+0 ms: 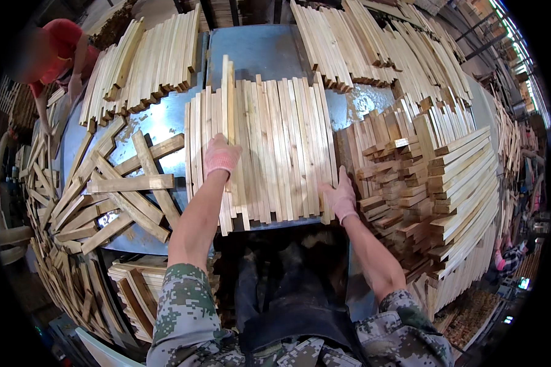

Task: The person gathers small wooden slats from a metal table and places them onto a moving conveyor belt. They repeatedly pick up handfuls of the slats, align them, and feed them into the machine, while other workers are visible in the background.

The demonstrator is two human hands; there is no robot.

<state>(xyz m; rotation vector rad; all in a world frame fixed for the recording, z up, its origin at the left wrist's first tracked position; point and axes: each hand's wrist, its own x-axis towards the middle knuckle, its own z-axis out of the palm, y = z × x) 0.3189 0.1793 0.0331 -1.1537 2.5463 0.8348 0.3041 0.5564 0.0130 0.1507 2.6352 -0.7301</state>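
Observation:
A row of pale wooden strips [281, 140] lies side by side on the metal table in front of me. My left hand [221, 154], in a pink glove, is closed around a wooden strip [228, 98] that sits higher than the row, toward its left side. The far end of that strip sticks out past its neighbours. At the row's right edge is my right hand [341, 194], also gloved. Its fingers lie stretched along the outermost strip's side, with the thumb apart over the near end. Strip ends along the near edge are uneven.
Loose wood pieces [131, 183] lie crisscrossed on the left of the blue table [245, 52]. Strip bundles stand at the back left [147, 61] and back right [349, 46]. A tall stack [465, 189] rises close on my right. A person in red [67, 49] reaches over wood at far left.

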